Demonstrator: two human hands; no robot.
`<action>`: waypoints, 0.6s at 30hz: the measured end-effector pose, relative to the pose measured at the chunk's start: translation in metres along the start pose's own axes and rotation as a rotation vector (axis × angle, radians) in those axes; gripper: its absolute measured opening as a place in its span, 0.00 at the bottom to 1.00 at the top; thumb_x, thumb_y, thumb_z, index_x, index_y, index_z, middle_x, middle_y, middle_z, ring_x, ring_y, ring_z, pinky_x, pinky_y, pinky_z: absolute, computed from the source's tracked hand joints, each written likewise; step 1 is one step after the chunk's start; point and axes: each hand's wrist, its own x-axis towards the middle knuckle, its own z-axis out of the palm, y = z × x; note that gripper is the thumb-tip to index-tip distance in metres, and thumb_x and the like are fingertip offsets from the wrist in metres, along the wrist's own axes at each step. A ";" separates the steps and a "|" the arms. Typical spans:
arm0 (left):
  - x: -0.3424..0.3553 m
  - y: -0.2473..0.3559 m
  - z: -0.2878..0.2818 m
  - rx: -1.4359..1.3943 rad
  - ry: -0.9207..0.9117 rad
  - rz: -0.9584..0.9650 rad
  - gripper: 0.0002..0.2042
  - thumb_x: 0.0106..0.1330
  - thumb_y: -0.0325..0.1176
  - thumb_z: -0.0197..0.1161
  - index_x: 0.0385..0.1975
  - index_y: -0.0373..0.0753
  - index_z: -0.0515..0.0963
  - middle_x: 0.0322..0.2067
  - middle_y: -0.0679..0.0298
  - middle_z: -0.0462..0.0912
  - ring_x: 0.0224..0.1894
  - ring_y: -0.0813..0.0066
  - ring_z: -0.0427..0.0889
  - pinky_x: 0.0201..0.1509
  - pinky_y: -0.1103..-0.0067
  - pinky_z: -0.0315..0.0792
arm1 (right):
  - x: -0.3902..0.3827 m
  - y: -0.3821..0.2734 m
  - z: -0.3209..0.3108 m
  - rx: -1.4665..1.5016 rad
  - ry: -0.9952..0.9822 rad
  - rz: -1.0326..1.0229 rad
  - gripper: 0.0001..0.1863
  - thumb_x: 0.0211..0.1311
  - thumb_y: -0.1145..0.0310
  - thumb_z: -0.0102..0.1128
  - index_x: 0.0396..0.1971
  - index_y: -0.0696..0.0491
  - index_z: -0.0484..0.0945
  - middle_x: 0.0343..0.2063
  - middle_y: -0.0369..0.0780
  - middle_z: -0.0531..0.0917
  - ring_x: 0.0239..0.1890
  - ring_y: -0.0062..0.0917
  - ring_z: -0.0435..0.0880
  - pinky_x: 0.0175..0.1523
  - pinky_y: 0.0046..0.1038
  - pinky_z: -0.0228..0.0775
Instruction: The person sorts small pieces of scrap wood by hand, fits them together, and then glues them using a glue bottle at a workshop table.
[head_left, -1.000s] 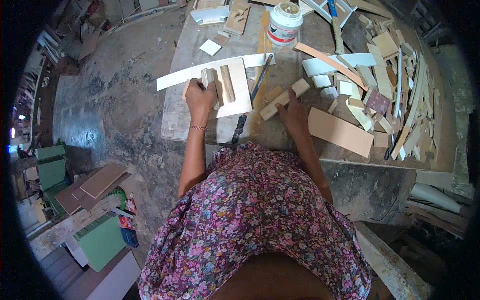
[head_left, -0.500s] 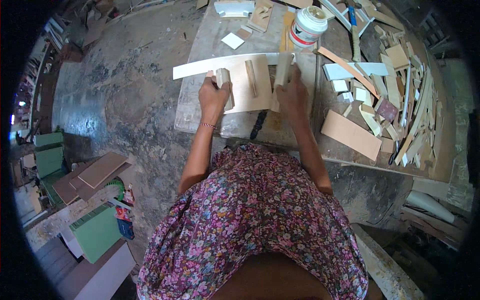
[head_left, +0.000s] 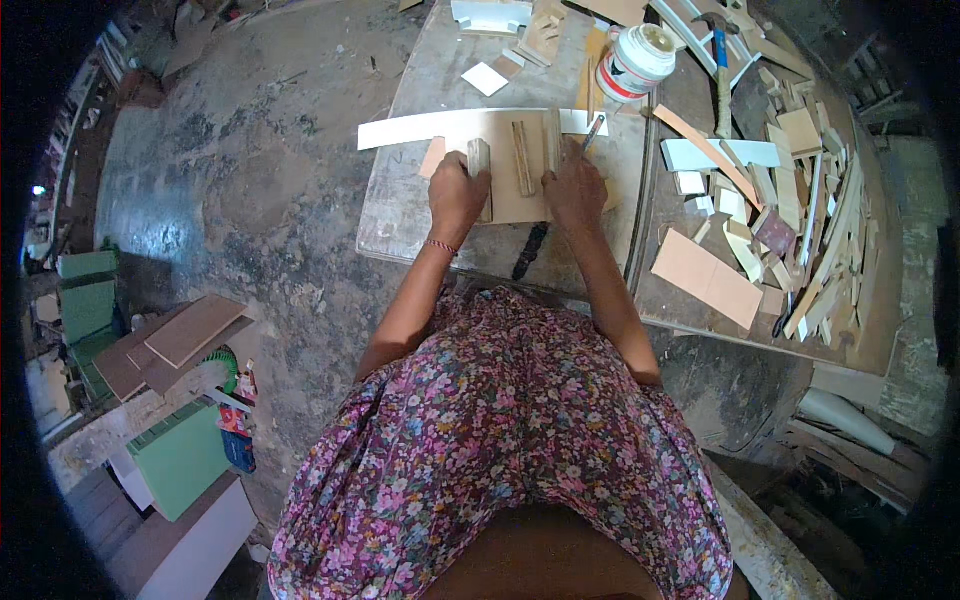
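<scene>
My left hand [head_left: 457, 197] is closed on a short pale wooden block [head_left: 478, 157] at the left side of a square beige board [head_left: 508, 209]. My right hand [head_left: 577, 195] grips another pale block [head_left: 551, 135], now upright along the board's right side and partly hidden by my fingers. Between the two, a narrow wooden stick [head_left: 524, 162] lies on the board. A long white strip [head_left: 400, 132] runs behind the board, with a small peach piece [head_left: 434, 153] by my left fingertips and a pencil-like tool [head_left: 596, 128] just beyond my right hand.
The worktable [head_left: 390, 210] carries a glue tub [head_left: 634, 65], a hammer [head_left: 722, 85], a heap of wood offcuts [head_left: 800, 220] and a peach panel [head_left: 706, 275] on the right. Brown boards [head_left: 195, 340] and a green box [head_left: 180, 455] lie low on the left.
The block in my right hand has swung from slanting on the right to lengthwise beside the board's middle stick, moving up and toward the left hand. The view has shifted slightly.
</scene>
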 end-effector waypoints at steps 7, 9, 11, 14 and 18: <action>0.012 0.004 -0.007 0.113 0.074 -0.017 0.11 0.44 0.33 0.60 0.23 0.32 0.70 0.26 0.48 0.73 0.30 0.50 0.74 0.33 0.65 0.68 | -0.010 -0.024 -0.021 0.146 0.198 -0.157 0.29 0.42 0.66 0.58 0.48 0.55 0.63 0.35 0.51 0.76 0.37 0.41 0.76 0.43 0.37 0.67; 0.014 -0.002 -0.005 0.119 0.102 -0.004 0.12 0.45 0.34 0.61 0.23 0.32 0.70 0.27 0.48 0.73 0.31 0.50 0.74 0.33 0.65 0.68 | -0.016 -0.036 -0.014 0.199 0.175 -0.233 0.28 0.42 0.65 0.58 0.47 0.57 0.64 0.34 0.50 0.76 0.36 0.42 0.76 0.42 0.37 0.67; 0.014 -0.002 -0.006 0.118 0.075 0.008 0.13 0.46 0.35 0.62 0.24 0.32 0.71 0.26 0.49 0.74 0.30 0.51 0.74 0.33 0.66 0.68 | -0.019 -0.047 -0.006 0.255 0.159 -0.308 0.26 0.43 0.65 0.58 0.45 0.58 0.65 0.33 0.50 0.76 0.35 0.42 0.77 0.41 0.38 0.68; 0.013 -0.005 -0.008 0.040 0.045 -0.002 0.14 0.48 0.37 0.62 0.26 0.31 0.73 0.24 0.50 0.75 0.28 0.53 0.75 0.31 0.68 0.69 | -0.023 -0.061 0.014 0.048 0.052 -0.263 0.20 0.46 0.69 0.54 0.40 0.63 0.67 0.29 0.50 0.75 0.30 0.41 0.77 0.33 0.37 0.71; 0.013 -0.025 -0.007 -0.199 -0.029 -0.048 0.14 0.50 0.36 0.62 0.30 0.31 0.75 0.18 0.53 0.77 0.20 0.61 0.77 0.26 0.74 0.70 | -0.026 -0.061 0.032 0.035 0.008 -0.221 0.20 0.49 0.67 0.52 0.42 0.60 0.67 0.28 0.52 0.76 0.31 0.44 0.76 0.37 0.38 0.68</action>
